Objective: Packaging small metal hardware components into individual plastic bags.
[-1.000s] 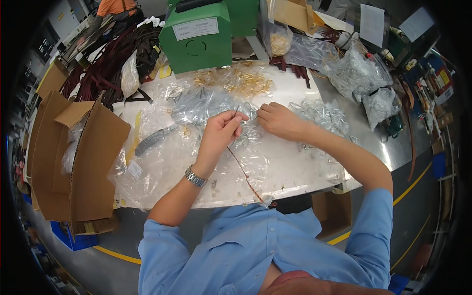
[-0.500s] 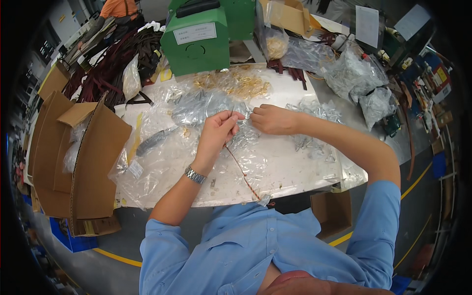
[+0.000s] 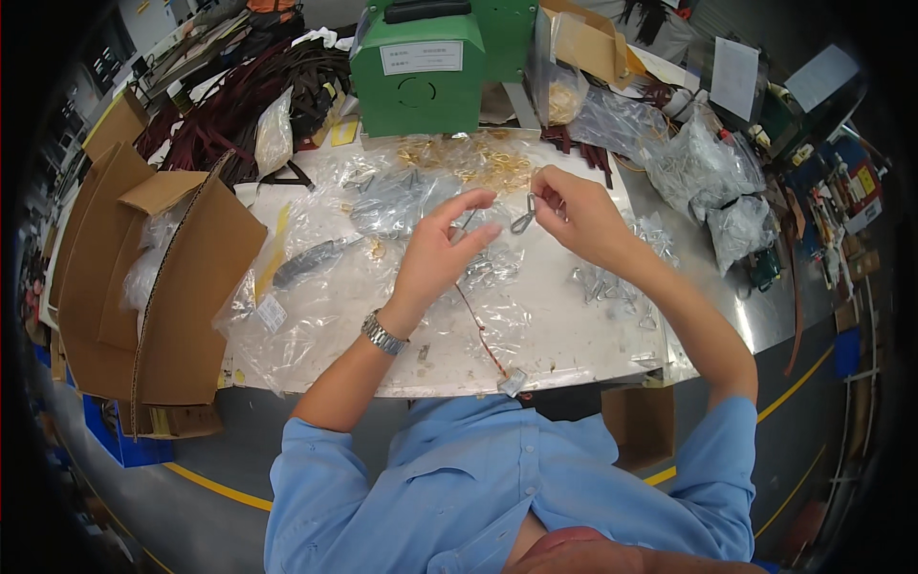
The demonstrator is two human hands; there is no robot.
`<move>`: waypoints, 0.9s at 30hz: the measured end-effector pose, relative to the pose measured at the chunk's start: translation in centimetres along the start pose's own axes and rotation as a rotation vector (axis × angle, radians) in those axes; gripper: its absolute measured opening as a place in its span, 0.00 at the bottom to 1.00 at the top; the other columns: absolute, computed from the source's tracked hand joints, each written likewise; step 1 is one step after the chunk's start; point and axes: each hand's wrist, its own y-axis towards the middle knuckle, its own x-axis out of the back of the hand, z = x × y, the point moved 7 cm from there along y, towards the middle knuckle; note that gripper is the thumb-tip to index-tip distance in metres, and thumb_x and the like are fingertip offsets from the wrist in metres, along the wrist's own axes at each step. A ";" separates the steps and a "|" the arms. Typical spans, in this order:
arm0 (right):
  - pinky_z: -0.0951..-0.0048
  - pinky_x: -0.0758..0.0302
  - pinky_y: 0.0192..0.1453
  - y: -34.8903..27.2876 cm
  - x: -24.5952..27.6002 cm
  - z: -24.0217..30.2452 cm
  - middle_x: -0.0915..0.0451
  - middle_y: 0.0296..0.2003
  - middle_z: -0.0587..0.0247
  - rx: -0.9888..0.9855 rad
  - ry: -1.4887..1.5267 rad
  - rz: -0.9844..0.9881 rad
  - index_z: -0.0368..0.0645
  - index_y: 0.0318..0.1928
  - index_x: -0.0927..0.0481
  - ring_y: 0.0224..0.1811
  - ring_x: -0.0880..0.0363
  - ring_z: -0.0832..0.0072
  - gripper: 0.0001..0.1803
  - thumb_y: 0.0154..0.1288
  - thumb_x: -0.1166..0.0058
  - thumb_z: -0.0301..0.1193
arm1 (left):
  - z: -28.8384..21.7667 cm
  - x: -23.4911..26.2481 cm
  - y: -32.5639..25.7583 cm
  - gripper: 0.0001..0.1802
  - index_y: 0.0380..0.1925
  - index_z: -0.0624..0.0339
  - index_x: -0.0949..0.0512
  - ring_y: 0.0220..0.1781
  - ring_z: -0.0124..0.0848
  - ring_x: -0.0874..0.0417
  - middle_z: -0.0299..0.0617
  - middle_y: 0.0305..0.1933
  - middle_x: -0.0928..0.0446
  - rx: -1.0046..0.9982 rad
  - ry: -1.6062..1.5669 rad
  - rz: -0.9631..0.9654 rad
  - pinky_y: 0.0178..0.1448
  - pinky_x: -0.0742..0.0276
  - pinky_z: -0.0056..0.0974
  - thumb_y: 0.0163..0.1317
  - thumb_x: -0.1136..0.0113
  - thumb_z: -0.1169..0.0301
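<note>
My right hand (image 3: 577,218) pinches a small silver metal buckle (image 3: 522,224), which hangs from the fingertips above the table. To its left, my left hand (image 3: 442,247) has its thumb and forefinger spread apart. A thin grey metal bit shows between them; whether it is held or lies behind is unclear. Below the left hand a reddish-brown twisted cord (image 3: 481,328) runs to a clear wrapped piece (image 3: 513,383) at the table's near edge. Loose silver metal pieces (image 3: 497,266) on clear plastic lie between and under the hands.
Beyond the hands stands a green machine (image 3: 421,81), with gold-coloured metal pieces (image 3: 478,158) in front of it. An open cardboard box (image 3: 196,287) sits at the left. More silver pieces (image 3: 607,285) lie under my right forearm. Dark red straps (image 3: 215,124) are heaped at the far left.
My left thumb and forefinger have come apart from a pinch. My right hand has moved up and to the right, away from the left, and the buckle now shows in its fingers.
</note>
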 end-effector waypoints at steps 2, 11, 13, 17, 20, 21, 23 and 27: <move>0.69 0.20 0.35 -1.0 -0.4 -0.8 0.17 0.32 0.61 -0.285 0.388 0.020 0.37 0.44 0.24 0.30 0.16 0.73 0.07 0.72 0.41 0.26 | 0.4 -1.0 -0.6 0.18 0.58 0.67 0.17 0.32 0.13 0.28 0.36 0.47 0.13 -0.017 0.009 0.035 0.34 0.32 0.23 0.74 0.34 0.67; 0.77 0.22 0.34 -7.0 -3.2 -1.3 0.20 0.33 0.71 -0.665 1.063 -0.046 0.36 0.54 0.18 0.31 0.21 0.84 0.14 0.80 0.42 0.35 | 2.9 -4.3 -2.7 0.09 0.39 0.63 0.13 0.22 0.11 0.39 0.27 0.28 0.16 0.366 -0.201 0.253 0.25 0.47 0.26 0.73 0.32 0.67; 0.77 0.22 0.34 -8.3 -4.4 -1.6 0.19 0.33 0.71 -0.658 1.058 -0.094 0.36 0.53 0.15 0.31 0.22 0.85 0.15 0.81 0.42 0.36 | 3.0 -4.6 -2.9 0.09 0.40 0.63 0.13 0.22 0.10 0.39 0.28 0.29 0.16 0.375 -0.234 0.226 0.25 0.48 0.25 0.73 0.33 0.67; 0.80 0.28 0.32 -9.0 -3.5 -1.8 0.20 0.30 0.72 -0.608 0.975 -0.251 0.33 0.41 0.11 0.29 0.26 0.85 0.16 0.79 0.40 0.36 | 3.0 -5.7 -3.4 0.09 0.41 0.63 0.13 0.20 0.11 0.39 0.31 0.30 0.15 0.393 -0.247 0.280 0.23 0.48 0.25 0.74 0.34 0.67; 0.79 0.33 0.33 -8.5 -2.9 -2.0 0.20 0.30 0.70 -0.522 0.815 -0.212 0.34 0.42 0.10 0.30 0.28 0.85 0.15 0.79 0.40 0.34 | 3.8 -6.2 -4.0 0.10 0.44 0.63 0.13 0.18 0.11 0.39 0.34 0.32 0.14 0.520 -0.380 0.340 0.22 0.47 0.25 0.75 0.35 0.66; 0.79 0.33 0.33 -8.6 -2.8 -2.2 0.20 0.30 0.70 -0.519 0.820 -0.204 0.34 0.42 0.10 0.30 0.28 0.85 0.15 0.79 0.40 0.34 | 4.1 -6.8 -4.3 0.11 0.45 0.64 0.14 0.17 0.12 0.41 0.36 0.33 0.14 0.538 -0.386 0.401 0.21 0.48 0.25 0.76 0.36 0.66; 0.78 0.34 0.38 -8.6 -2.2 -2.1 0.19 0.30 0.67 -0.433 0.733 -0.209 0.34 0.41 0.10 0.33 0.28 0.85 0.13 0.78 0.41 0.32 | 4.5 -6.9 -4.7 0.11 0.47 0.64 0.15 0.15 0.12 0.42 0.37 0.34 0.14 0.554 -0.398 0.426 0.20 0.48 0.25 0.77 0.38 0.66; 0.78 0.33 0.41 -9.2 -1.2 -1.4 0.18 0.32 0.67 -0.387 0.745 -0.247 0.33 0.42 0.09 0.36 0.28 0.84 0.13 0.78 0.41 0.30 | 3.8 -7.6 -4.7 0.13 0.49 0.65 0.15 0.16 0.12 0.40 0.38 0.34 0.14 0.491 -0.439 0.504 0.20 0.47 0.25 0.77 0.38 0.66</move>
